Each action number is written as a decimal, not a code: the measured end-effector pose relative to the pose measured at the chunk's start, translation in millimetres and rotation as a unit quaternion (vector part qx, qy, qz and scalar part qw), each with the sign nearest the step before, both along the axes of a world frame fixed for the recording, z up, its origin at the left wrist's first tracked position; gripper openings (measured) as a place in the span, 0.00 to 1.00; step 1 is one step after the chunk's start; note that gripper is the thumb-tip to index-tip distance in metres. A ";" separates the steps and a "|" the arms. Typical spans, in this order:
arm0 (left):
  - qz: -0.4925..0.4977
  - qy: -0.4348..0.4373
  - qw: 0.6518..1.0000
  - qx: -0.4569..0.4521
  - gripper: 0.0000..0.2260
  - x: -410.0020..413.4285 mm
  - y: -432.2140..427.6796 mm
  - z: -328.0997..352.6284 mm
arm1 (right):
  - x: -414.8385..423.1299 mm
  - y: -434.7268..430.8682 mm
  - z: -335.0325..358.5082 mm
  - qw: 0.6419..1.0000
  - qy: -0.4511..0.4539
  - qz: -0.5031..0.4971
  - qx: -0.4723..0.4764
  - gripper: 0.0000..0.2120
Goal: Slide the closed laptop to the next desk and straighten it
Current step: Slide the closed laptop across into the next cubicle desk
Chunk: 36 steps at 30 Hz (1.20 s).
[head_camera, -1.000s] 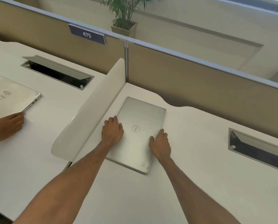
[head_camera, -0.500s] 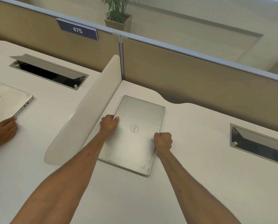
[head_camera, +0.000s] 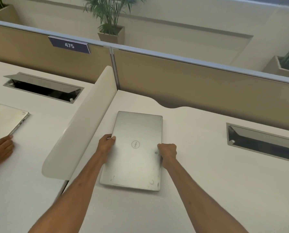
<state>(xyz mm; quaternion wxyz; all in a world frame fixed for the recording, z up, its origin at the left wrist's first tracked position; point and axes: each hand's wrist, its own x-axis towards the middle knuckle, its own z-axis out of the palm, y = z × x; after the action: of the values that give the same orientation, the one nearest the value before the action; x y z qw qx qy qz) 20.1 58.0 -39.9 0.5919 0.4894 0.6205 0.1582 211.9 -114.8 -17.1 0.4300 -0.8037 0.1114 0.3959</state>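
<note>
A closed silver laptop (head_camera: 137,158) lies flat on the white desk (head_camera: 207,190), its long sides running away from me, close to the low white divider. My left hand (head_camera: 106,143) grips its left long edge, fingers curled over the rim. My right hand (head_camera: 167,151) is closed around its right long edge. The laptop sits nearly square to the desk, tilted only slightly.
A curved white divider (head_camera: 83,125) separates this desk from the left desk. There, a second closed laptop (head_camera: 4,118) lies under another person's hand (head_camera: 1,150). Open cable trays (head_camera: 43,87) (head_camera: 264,142) are sunk into both desks. A tan partition (head_camera: 199,84) runs behind.
My hands went from lying flat on the lid to gripping the laptop's two long edges. The laptop has turned slightly, sitting straighter on the desk.
</note>
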 end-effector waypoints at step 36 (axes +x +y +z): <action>-0.118 -0.028 0.991 -0.052 0.14 145.5 -391.0 26.4 | 125.1 -419.9 19.3 0.993 -0.014 -0.120 -0.017 0.09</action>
<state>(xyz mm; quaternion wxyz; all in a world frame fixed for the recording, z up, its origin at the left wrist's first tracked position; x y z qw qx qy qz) 165.6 -333.0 -13.5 0.6484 0.5234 0.5485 0.0684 337.0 -534.8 2.2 0.4622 -0.7974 0.2072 0.3280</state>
